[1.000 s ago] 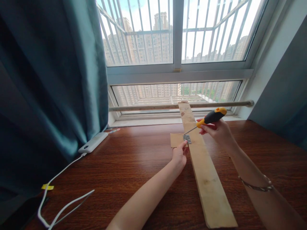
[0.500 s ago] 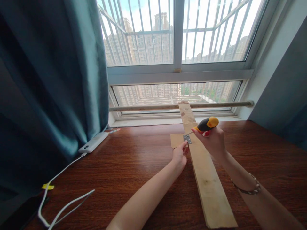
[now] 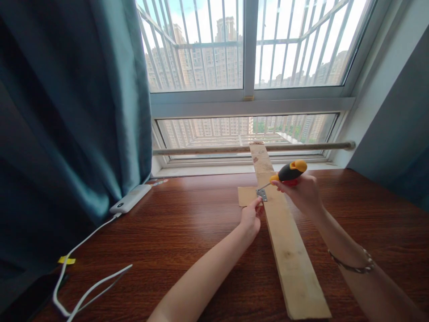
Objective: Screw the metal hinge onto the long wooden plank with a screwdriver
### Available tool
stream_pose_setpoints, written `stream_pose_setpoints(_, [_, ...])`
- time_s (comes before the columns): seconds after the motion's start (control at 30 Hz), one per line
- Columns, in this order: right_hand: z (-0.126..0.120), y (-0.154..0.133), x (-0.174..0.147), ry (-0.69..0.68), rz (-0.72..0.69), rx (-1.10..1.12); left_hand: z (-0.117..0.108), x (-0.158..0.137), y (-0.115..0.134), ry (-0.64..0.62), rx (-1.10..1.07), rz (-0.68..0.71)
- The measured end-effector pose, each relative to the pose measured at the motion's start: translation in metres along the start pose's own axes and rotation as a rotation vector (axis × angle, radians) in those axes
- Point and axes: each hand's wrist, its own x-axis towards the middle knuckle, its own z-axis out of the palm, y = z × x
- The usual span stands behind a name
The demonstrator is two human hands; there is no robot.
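Observation:
A long wooden board [image 3: 291, 250] lies lengthwise on the brown table, its far end by the window bar. A small metal hinge [image 3: 262, 195] lies across the board's left edge and a flat tan piece [image 3: 247, 197] beside it. My left hand [image 3: 251, 218] is closed, thumb and fingers pinching the hinge at its near edge. My right hand [image 3: 303, 192] is wrapped round the yellow and black handle of a screwdriver [image 3: 288, 171]. The screwdriver slants down to the left, with its tip at the hinge. Whether a screw sits under the tip is too small to tell.
A white power bank [image 3: 131, 199] with a white cable [image 3: 87, 237] lies at the left by the blue curtain [image 3: 100, 112]. A horizontal bar [image 3: 208, 150] runs along the window behind the table [image 3: 187, 210]. Near the cable is a yellow tag [image 3: 67, 260].
My right hand has shifted slightly to the right, and the screwdriver handle has turned and risen a little. My left hand, the hinge and the board stay in place.

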Motion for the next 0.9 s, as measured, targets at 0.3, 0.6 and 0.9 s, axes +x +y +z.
stream_pose_setpoints(0.3, [0.007,0.001,0.004,-0.08,0.202,0.506,0.001,-0.001,0.001,-0.004,0.017,0.012])
stream_pose_setpoints(0.6, [-0.004,-0.001,0.005,-0.237,0.216,0.471,0.0,0.0,0.0,0.018,0.025,-0.004])
stream_pose_setpoints(0.9, [0.01,0.007,0.002,-0.008,0.198,0.325,0.0,-0.001,0.0,0.012,0.046,0.01])
